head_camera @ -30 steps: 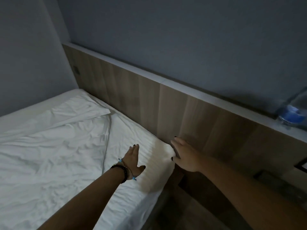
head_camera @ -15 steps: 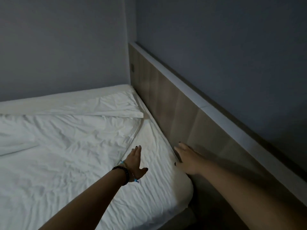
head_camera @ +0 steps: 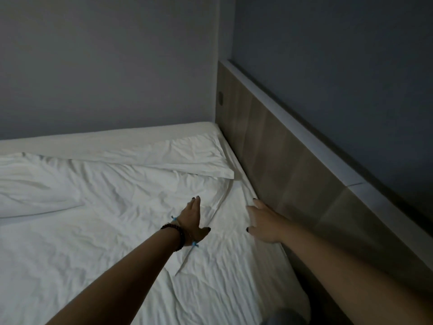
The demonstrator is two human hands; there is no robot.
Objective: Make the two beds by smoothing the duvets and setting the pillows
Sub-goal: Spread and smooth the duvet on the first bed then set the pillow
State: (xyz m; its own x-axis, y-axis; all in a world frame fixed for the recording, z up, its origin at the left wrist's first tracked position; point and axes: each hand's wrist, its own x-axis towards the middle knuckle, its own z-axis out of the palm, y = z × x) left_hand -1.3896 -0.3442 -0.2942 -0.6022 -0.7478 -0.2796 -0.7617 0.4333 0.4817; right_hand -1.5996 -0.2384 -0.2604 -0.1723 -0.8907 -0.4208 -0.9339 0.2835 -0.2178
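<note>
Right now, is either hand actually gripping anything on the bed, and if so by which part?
Nothing is held. The left hand lies flat on the wrinkled white duvet; the right hand rests open near the mattress edge.

Both bare forearms reach forward from the lower edge of the view, the left from the lower left, the right from the lower right. The left hand (head_camera: 193,219) lies palm down, fingers straight and close together, thumb spread out to the right. A dark beaded bracelet (head_camera: 177,234) and a thin blue cord circle its wrist. The right hand (head_camera: 263,222) is also palm down, fingers extended forward, thumb held to the left. The nails on both hands are dark.
</note>
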